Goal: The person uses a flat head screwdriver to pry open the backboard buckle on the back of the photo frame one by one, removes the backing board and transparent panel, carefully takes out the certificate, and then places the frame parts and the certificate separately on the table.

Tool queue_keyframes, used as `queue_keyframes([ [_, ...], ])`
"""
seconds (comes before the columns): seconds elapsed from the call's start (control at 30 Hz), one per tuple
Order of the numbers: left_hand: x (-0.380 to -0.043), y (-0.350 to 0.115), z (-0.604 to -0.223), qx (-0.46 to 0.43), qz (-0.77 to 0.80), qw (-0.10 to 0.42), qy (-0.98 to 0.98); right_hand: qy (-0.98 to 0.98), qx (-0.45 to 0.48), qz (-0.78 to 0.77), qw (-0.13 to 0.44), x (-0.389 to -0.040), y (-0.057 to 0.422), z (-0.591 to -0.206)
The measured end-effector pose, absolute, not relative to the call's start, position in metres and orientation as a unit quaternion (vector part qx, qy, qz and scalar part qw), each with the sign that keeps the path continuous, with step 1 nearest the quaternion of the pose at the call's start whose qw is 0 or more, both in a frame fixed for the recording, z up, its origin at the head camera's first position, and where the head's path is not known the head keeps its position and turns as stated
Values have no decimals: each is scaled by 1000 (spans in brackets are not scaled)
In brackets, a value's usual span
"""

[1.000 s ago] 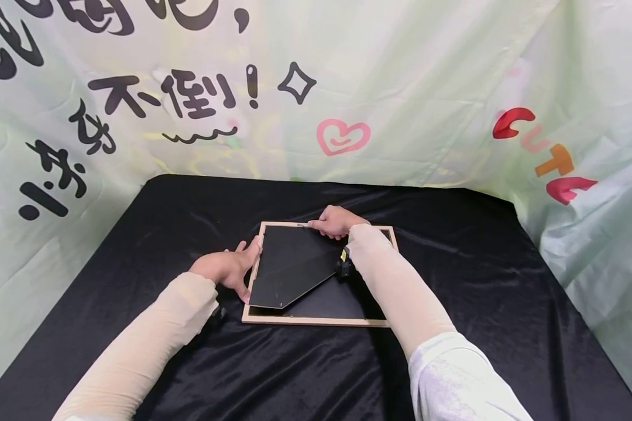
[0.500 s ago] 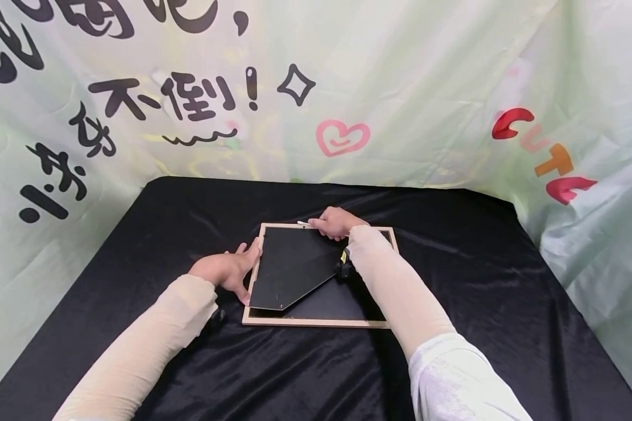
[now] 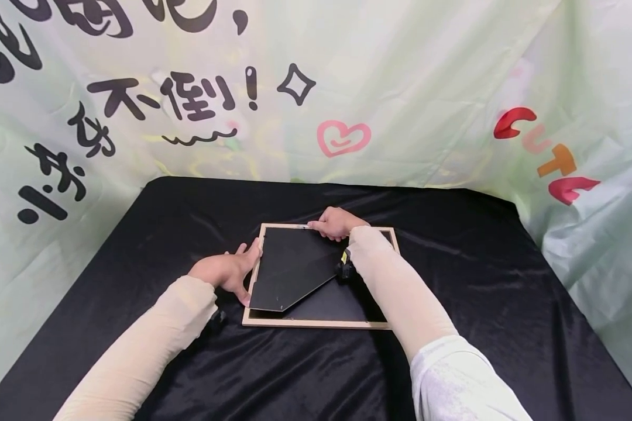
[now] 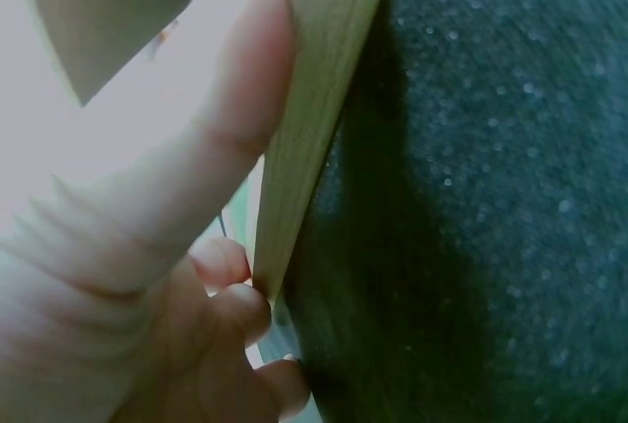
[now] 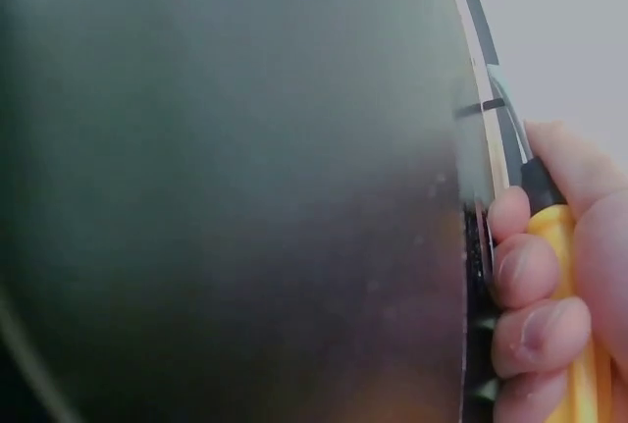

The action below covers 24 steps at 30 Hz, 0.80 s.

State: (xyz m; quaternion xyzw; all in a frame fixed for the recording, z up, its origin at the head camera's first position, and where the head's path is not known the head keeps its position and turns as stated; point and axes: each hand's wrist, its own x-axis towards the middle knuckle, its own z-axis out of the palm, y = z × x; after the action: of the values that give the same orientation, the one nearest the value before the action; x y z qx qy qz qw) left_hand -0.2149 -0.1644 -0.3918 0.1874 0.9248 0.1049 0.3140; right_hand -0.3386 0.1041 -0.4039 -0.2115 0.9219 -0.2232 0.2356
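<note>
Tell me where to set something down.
Bare cloth lies right of the right arm, beyond the left hand, and between frame and near edge of view, flanked by both arms. Crowded: the frame's left edge, under the left hand, and far edge, where the right hand grips a yellow tool.

The bare right hand [image 3: 335,223] curls its fingers [image 5: 535,335] into a grip, its cream fabric-sleeved forearm [image 3: 395,283] slanting in behind it. Left of that grip, the bare left hand [image 3: 225,269] spreads its thumb [image 3: 241,295] from its fingers.
</note>
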Motion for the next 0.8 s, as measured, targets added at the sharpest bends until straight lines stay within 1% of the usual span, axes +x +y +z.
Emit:
queue_keyframes([
  [0.4,-214,-169,-391,189,108,315,924,930,-217,-199,221,-338,96,-403],
  [0.63,-213,-170,-393,194,109,315,923,931,-212,-194,225,-336,95,-404],
  [0.8,-216,-168,-392,187,110,318,923,935,-208,-192,213,-337,97,-405],
])
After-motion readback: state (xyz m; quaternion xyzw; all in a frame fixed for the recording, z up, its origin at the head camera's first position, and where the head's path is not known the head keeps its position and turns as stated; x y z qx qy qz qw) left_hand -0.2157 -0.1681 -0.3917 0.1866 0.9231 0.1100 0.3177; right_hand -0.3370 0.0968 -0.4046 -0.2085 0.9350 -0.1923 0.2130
